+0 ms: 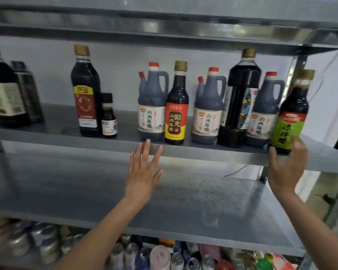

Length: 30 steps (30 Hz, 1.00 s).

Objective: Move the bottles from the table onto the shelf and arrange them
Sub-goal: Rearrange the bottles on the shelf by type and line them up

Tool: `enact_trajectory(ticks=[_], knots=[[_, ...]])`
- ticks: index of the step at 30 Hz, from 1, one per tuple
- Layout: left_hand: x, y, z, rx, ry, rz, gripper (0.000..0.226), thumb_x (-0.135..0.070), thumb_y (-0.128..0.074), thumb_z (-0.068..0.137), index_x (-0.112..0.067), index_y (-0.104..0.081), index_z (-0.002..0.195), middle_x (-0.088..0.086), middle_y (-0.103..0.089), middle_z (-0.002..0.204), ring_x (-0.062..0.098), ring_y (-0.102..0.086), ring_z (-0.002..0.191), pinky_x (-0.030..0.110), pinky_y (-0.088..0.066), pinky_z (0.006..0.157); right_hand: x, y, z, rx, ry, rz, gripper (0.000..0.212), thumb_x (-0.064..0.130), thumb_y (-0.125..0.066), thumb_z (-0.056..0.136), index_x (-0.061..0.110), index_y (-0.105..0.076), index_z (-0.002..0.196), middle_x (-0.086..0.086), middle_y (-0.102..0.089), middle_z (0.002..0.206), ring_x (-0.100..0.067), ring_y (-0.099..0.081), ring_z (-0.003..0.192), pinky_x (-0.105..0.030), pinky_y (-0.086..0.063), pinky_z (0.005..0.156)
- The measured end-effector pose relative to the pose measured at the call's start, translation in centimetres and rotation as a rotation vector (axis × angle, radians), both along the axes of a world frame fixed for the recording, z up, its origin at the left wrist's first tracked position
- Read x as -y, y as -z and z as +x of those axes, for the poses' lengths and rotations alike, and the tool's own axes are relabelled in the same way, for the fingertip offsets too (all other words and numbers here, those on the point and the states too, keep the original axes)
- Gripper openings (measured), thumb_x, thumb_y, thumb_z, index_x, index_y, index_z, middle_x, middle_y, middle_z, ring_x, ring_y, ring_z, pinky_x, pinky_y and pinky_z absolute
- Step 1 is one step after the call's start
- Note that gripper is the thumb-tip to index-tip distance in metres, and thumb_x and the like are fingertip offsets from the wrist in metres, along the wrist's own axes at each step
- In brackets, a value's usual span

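Head view
Green-label bottle [290, 114]: upright at the right front edge of the shelf [125, 121], beside a vinegar jug [265, 106].
Right hand [287, 170]: thumb and fingers flank the bottle's base; blurred, so I cannot tell if it grips.
Left hand [142, 172]: fingers straight and spread, tips at the shelf's front edge.

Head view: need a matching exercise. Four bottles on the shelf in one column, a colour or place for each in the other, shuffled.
Things
1. green-label bottle
2. CUCU bottle
3. small bottle
4. leftmost handled jug

Descriptions
A. red cap, side handle
B. red and yellow label, gold cap
C. right end of the row, right hand at its base
D. black cap, right beside the tall red-label bottle

Pairs: 1-C, 2-B, 3-D, 4-A
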<state>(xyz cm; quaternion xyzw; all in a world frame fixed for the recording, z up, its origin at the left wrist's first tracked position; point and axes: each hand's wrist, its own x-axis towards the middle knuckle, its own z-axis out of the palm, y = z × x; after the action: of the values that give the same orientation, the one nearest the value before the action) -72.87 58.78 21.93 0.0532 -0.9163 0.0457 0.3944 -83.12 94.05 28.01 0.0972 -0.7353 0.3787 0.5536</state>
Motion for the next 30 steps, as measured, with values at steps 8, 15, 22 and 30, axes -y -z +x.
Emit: enact_trajectory(ticks=[8, 15, 22, 30], knots=[[11.5, -1.1, 6.4, 0.082, -0.164, 0.060, 0.066, -0.041, -0.040, 0.099, -0.026, -0.003, 0.151, 0.013, 0.012, 0.158, 0.031, 0.012, 0.144, 0.046, 0.001, 0.117, 19.2, 1.9, 7.2, -0.054, -0.349, 0.594, 0.046, 0.029, -0.046, 0.093, 0.007, -0.048, 0.133, -0.014, -0.053, 0.135, -0.023, -0.044, 0.127, -0.050, -0.021, 0.114], [22.3, -2.3, 10.6, 0.127, -0.191, 0.066, 0.068, -0.046, -0.026, 0.100, -0.029, 0.021, 0.146, 0.008, 0.033, 0.152, 0.028, 0.028, 0.140, 0.044, 0.013, 0.115, 35.5, -0.6, 13.2, 0.107, -0.464, 0.609, 0.050, 0.023, -0.059, 0.091, 0.014, -0.045, 0.138, -0.006, -0.047, 0.142, -0.024, -0.047, 0.127, -0.035, -0.034, 0.106], [32.4, -3.4, 14.3, 0.134, -0.194, 0.072, 0.069, -0.051, -0.023, 0.098, -0.029, 0.020, 0.147, 0.007, 0.029, 0.155, 0.028, 0.024, 0.143, 0.044, 0.013, 0.115, 48.9, -1.8, 17.0, 0.195, -0.543, 0.660, 0.052, 0.031, -0.053, 0.094, 0.025, -0.038, 0.143, 0.002, -0.039, 0.148, -0.016, -0.037, 0.134, -0.034, -0.036, 0.106], [41.3, -7.9, 14.1, -0.020, 0.015, 0.609, 0.081, -0.054, -0.037, 0.094, -0.017, 0.006, 0.151, 0.009, 0.007, 0.160, 0.028, -0.013, 0.145, 0.045, -0.030, 0.111, 59.6, -4.5, 16.1, 0.445, -0.762, 0.502, 0.064, 0.032, -0.057, 0.092, 0.026, -0.026, 0.147, 0.000, -0.034, 0.152, -0.018, -0.033, 0.138, -0.030, -0.028, 0.108]])
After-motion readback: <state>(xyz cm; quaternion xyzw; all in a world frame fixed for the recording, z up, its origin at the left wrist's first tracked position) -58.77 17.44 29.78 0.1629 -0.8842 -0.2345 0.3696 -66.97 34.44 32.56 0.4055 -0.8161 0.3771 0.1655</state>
